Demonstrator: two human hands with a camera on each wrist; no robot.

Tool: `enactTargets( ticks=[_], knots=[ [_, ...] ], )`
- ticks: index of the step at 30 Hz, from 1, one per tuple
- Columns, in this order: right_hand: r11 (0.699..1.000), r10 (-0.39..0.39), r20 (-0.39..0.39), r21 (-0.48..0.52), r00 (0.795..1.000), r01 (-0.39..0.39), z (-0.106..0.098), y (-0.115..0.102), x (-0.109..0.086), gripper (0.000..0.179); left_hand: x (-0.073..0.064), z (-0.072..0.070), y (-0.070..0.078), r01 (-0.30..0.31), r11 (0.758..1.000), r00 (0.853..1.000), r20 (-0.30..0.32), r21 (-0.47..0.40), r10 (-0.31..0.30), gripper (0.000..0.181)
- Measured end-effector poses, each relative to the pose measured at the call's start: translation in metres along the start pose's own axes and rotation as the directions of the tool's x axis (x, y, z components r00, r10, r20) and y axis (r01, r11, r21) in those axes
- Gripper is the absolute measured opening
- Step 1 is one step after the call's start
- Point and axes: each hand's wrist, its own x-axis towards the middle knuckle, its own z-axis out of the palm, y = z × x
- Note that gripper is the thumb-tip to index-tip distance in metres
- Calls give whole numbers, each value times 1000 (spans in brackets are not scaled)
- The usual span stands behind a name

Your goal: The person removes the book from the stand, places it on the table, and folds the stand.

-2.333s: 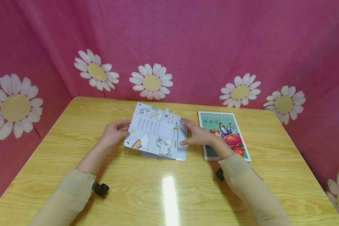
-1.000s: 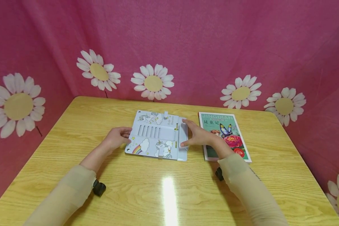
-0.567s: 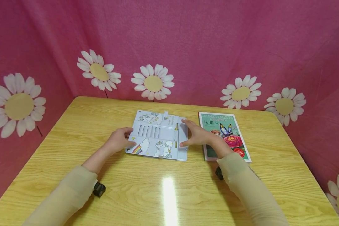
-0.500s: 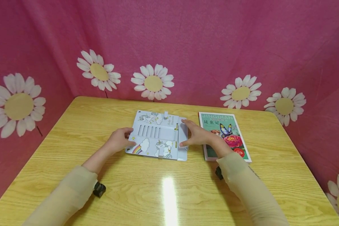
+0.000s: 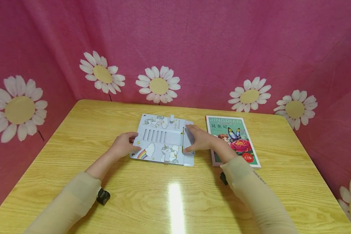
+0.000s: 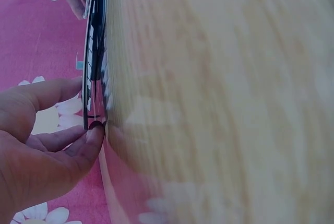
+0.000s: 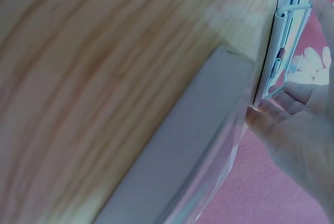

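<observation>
A white folding book stand (image 5: 172, 138) with unicorn, cloud and rainbow prints lies nearly flat on the table, its slotted panel facing up. At its left edge is my left hand (image 5: 124, 144); in the left wrist view the thumb (image 6: 62, 89) is at the top face and the fingers are at the rim, pinching it. My right hand (image 5: 203, 139) spans the narrow ledge flap (image 5: 188, 138) at the stand's right end, holding it by its two ends between thumb and fingers. In the right wrist view the flap stands tilted up from the panel.
A green children's book (image 5: 234, 139) with a butterfly and pink flower on its cover lies right of the stand, under the right forearm. The wooden table (image 5: 140, 201) meets a pink curtain (image 5: 199, 58) with daisies at the back and sides.
The stand's slotted panel, tilted earlier, has come down flat. My left hand shifted slightly onto its edge. Just now my right hand moved a little left, tilting the flap up toward the panel.
</observation>
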Motion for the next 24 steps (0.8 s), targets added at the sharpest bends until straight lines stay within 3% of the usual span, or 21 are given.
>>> enactTargets(
  ticks=[14,19,24],
  knots=[
    [998,24,9,-64,1000,-24,3,-3,4,114,-4,1,6,-15,999,1000,-12,47,16,68],
    [997,24,8,-72,1000,-23,4,-4,4,114,-13,4,17,-98,991,991,-78,94,105,68],
    [996,22,19,-88,1000,-21,4,-5,4,113,-22,14,35,-190,980,977,-90,56,195,67]
  ],
)
